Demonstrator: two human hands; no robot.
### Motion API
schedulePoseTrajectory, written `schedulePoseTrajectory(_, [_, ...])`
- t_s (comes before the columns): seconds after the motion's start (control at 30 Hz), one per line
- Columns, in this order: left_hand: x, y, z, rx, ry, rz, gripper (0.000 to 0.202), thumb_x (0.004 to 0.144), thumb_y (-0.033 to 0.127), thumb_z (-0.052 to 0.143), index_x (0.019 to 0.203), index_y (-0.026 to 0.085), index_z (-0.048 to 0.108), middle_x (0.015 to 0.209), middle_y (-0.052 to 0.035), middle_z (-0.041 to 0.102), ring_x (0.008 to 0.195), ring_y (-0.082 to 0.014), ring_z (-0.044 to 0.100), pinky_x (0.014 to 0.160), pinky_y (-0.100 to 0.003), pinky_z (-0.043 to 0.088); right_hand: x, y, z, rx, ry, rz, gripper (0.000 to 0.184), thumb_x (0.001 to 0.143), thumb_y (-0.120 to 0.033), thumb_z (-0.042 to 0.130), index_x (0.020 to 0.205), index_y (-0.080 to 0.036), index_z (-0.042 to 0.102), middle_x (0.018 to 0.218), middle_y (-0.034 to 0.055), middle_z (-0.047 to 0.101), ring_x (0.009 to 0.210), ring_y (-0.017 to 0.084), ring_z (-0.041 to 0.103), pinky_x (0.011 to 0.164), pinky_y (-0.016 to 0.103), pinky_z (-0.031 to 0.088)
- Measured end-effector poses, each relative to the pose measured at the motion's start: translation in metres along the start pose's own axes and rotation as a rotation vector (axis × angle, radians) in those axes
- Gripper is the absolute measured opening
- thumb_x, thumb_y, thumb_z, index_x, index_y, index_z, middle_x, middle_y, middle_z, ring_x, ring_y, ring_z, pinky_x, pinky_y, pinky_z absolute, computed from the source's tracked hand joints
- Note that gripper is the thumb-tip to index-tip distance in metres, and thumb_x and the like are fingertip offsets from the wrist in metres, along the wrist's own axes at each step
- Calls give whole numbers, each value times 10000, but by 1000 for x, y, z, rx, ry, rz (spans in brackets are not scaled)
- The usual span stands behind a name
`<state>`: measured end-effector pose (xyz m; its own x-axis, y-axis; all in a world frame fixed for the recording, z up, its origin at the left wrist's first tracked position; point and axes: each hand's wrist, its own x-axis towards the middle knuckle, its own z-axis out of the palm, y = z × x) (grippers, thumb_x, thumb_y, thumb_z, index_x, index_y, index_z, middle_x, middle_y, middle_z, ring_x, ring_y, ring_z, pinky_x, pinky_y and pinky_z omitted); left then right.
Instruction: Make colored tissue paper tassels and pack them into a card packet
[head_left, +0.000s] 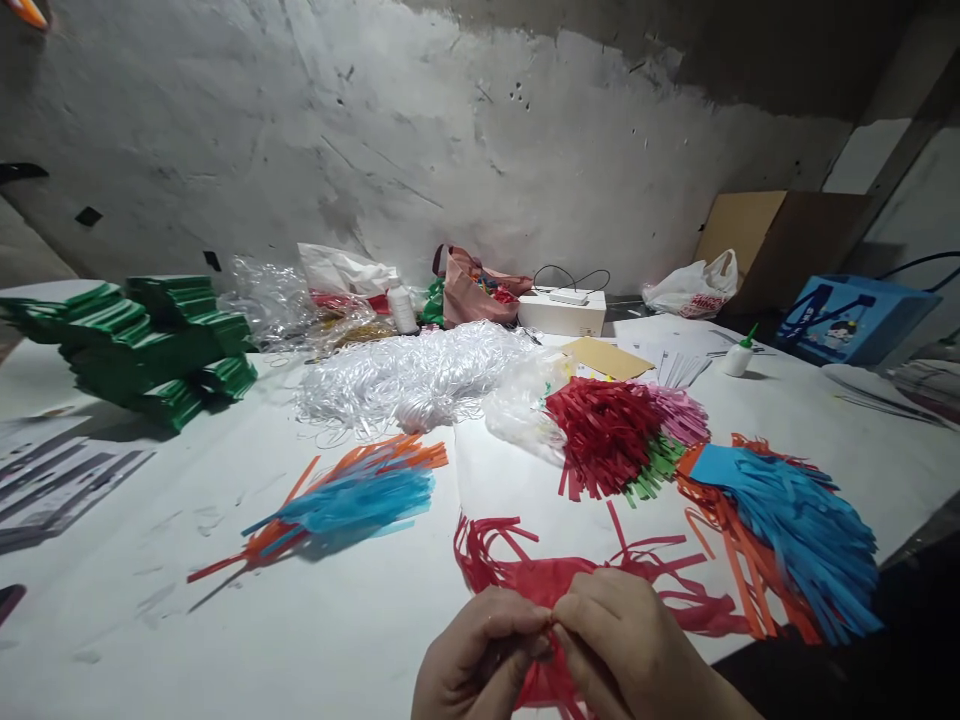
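a person's left hand (480, 655) and right hand (634, 640) come together above the near side of a white table (315, 640), their fingertips pinched closed on a sheet of red fringed paper (525, 575). the exact bit caught between the fingertips is too small to make out. the red paper lies flat behind and below the hands, its cut strips splayed to the left and right, some curling.

toward the table's right edge, a blue-and-orange tassel (787, 530) fans out, its strip ends reaching over the dark edge. just beyond the red paper sits a dark red tassel (600, 430), with a pink tassel (686, 410) and a green tassel (660, 465) close against it and a clear plastic bag (521, 405) on its left. a second blue-and-orange bundle (360, 500) lies left of the hands, well apart from them.

a heap of shiny white strands (420, 375) spreads across the middle of the table toward the far edge. green cutouts (157, 340) stand in stacks near the left edge, beyond some printed sheets (67, 490). along the far edge, by a bare gray wall (450, 140), are a white bottle (403, 310), a pinkish bag (461, 290) and a white box (562, 318). near the far right corner stand a green-tipped bottle (737, 360) and a blue bag (855, 325).
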<state>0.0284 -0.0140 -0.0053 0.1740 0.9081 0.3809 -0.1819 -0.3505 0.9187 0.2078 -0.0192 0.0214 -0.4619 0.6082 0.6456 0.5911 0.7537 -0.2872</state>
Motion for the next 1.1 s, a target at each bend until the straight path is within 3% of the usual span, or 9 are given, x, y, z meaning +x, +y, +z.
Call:
schedulePoseTrajectory(0.17, [4, 1, -7, 146, -101, 72, 152, 895, 187, 685, 970, 300, 754, 834, -19, 722, 743, -168, 694, 674, -225, 570, -9, 2, 5, 77, -25, 32, 275, 1054, -207, 338, 888, -184, 555, 689, 18, 601, 604, 157, 544, 590, 268, 381])
schedulePoseTrajectory(0.3, [1, 3, -7, 103, -125, -74, 93, 920, 265, 660, 904, 270, 751, 799, -20, 668, 687, -153, 644, 630, -222, 542, -11, 1, 7, 68, 7, 41, 309, 1073, -237, 308, 874, -194, 540, 677, 6, 601, 589, 150, 529, 582, 269, 370])
schedulePoseTrajectory(0.5, [-4, -1, -1, -68, -60, -256, 139, 897, 360, 688, 866, 240, 751, 805, -15, 634, 647, -136, 600, 596, -220, 524, -13, 1, 4, 268, 1, 152, 211, 1057, -291, 421, 944, -199, 574, 756, 4, 656, 674, 138, 592, 653, 237, 437])
schedulePoseTrajectory(0.77, [8, 5, -10, -18, -158, -414, 207, 866, 390, 714, 867, 194, 783, 790, -51, 683, 670, -164, 632, 604, -244, 544, -17, 4, 11, 276, 53, 182, 216, 1044, -240, 410, 897, -196, 562, 723, 6, 632, 657, 137, 583, 622, 229, 453])
schedulePoseTrajectory(0.83, [11, 8, -13, 91, -198, -365, 206, 907, 353, 659, 841, 196, 775, 766, -55, 697, 665, -165, 644, 600, -239, 543, -18, 5, 12, 258, 57, 168, 212, 1046, -235, 408, 899, -195, 555, 722, 5, 632, 656, 135, 580, 624, 230, 456])
schedulePoseTrajectory(0.97, [15, 9, -18, 384, -314, -44, 152, 915, 159, 608, 902, 231, 741, 803, -45, 757, 714, -165, 687, 657, -233, 556, -19, 6, 15, 247, 58, 148, 198, 1049, -223, 397, 931, -193, 553, 734, 5, 643, 653, 134, 579, 637, 239, 462])
schedulePoseTrajectory(1.1, [16, 8, -19, 526, -303, 175, 241, 871, 32, 589, 953, 242, 675, 804, -19, 748, 691, -142, 699, 634, -200, 565, -19, 5, 16, 225, 49, 148, 192, 1044, -208, 401, 930, -192, 555, 746, 12, 648, 663, 144, 580, 636, 250, 468])
